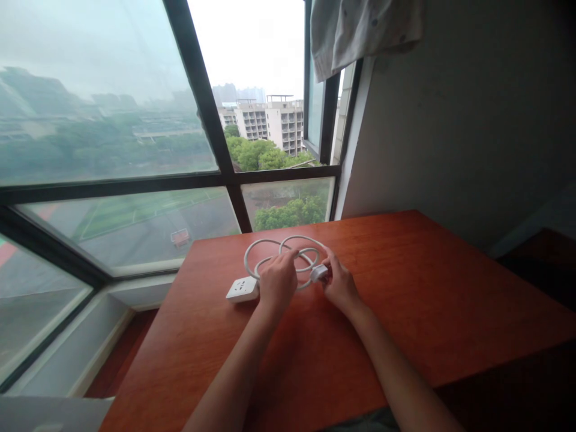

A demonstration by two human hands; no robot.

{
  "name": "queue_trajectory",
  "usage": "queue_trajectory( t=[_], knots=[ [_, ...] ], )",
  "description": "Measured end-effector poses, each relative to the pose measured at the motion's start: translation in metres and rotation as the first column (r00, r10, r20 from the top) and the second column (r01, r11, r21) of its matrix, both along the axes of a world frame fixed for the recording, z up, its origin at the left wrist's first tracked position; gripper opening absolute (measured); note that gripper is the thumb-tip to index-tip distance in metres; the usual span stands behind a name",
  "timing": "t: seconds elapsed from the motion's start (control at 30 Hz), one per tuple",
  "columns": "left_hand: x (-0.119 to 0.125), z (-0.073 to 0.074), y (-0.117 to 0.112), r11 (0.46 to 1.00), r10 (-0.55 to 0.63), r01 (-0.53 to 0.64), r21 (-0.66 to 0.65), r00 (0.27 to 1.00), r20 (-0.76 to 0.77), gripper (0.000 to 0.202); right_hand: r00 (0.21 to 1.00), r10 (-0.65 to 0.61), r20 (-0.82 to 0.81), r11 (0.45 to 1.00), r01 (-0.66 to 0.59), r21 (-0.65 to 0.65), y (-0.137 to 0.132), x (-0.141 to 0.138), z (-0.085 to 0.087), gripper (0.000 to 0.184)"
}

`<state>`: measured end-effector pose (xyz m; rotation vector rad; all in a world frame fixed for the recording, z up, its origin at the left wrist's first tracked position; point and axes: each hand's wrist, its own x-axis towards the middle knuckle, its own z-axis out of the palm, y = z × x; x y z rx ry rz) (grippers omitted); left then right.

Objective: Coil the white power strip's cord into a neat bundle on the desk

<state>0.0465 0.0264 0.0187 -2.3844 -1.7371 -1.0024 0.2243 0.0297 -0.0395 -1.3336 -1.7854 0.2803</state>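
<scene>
A white power strip (243, 289) with socket holes on top rests on the reddish-brown table (405, 270), just left of my left hand. Its pale cable (265, 242) lies in loose loops beyond and between my hands. My left hand (278, 279) is closed over part of the cable, its thumb and forefinger together near the loops. At the cable's other end is a white plug (319, 273). My right hand (338, 281) holds this plug between thumb and fingers, with the forefinger raised beside a loop. My palms are turned away from view.
The table's far edge meets a dark-framed window (227, 174), with one pane swung open at the right. A light curtain (360, 36) hangs above it. A grey wall (450, 132) rises behind the table's right side.
</scene>
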Motion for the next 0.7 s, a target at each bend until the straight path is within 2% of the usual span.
queue_trajectory(
  t=[0.07, 0.13, 0.2, 0.27, 0.37, 0.5, 0.6, 0.7],
  knots=[
    [-0.005, -0.002, 0.004, 0.999, -0.001, 0.002, -0.043, 1.0, 0.027, 0.032, 0.999, 0.011, -0.051, 1.0, -0.009, 0.027, 0.001, 0.005, 0.001, 0.065],
    [-0.009, -0.005, 0.006, 0.997, -0.048, 0.051, -0.06, 0.997, 0.055, 0.032, 0.993, 0.025, -0.114, 0.998, -0.018, 0.065, 0.002, 0.01, 0.004, 0.057],
    [-0.01, -0.008, 0.006, 0.993, -0.102, 0.106, -0.057, 0.992, 0.073, 0.032, 0.972, 0.025, -0.234, 0.996, -0.004, 0.09, 0.003, 0.015, 0.006, 0.051],
    [-0.011, -0.009, 0.004, 0.988, -0.132, 0.137, -0.069, 0.989, 0.063, 0.031, 0.911, 0.015, -0.412, 0.995, 0.028, 0.097, 0.005, 0.019, 0.007, 0.047],
    [-0.01, -0.007, 0.0, 0.976, -0.188, 0.188, -0.113, 0.982, 0.01, 0.029, 0.739, -0.013, -0.674, 0.99, 0.105, 0.096, 0.011, 0.025, 0.007, 0.048],
    [-0.009, 0.0, -0.005, 0.965, -0.256, 0.25, -0.082, 0.964, -0.072, 0.027, 0.455, -0.021, -0.89, 0.98, 0.184, 0.071, 0.019, 0.032, 0.006, 0.05],
    [-0.013, 0.01, -0.006, 0.981, -0.18, 0.185, 0.049, 0.978, -0.102, 0.031, 0.25, -0.016, -0.968, 0.99, 0.137, 0.019, 0.021, 0.037, 0.006, 0.044],
    [-0.026, 0.023, -0.003, 0.976, -0.027, 0.034, 0.213, 0.999, -0.035, 0.032, 0.131, -0.024, -0.991, 0.995, 0.1, -0.011, 0.022, 0.044, 0.005, 0.038]
  ],
)
